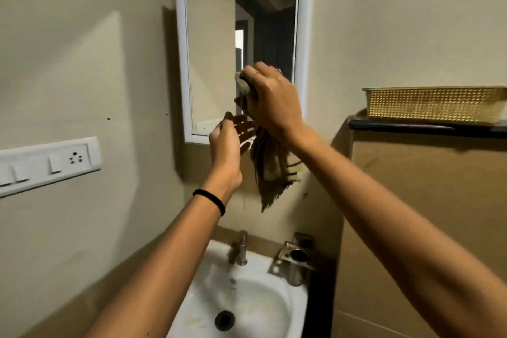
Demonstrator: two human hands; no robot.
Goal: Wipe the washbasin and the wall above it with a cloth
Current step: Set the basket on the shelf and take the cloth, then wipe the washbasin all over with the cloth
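I see a mirror [241, 44] on the wall [82, 63], a gold basket [436, 104] on a shelf [411, 126], and a tap [241, 251] over the white basin [263, 307]. I can't see inside the basket. My right hand [271, 99] grips the cloth [270, 167] at the mirror. My left hand [226, 145] is up beside it, fingers loose.
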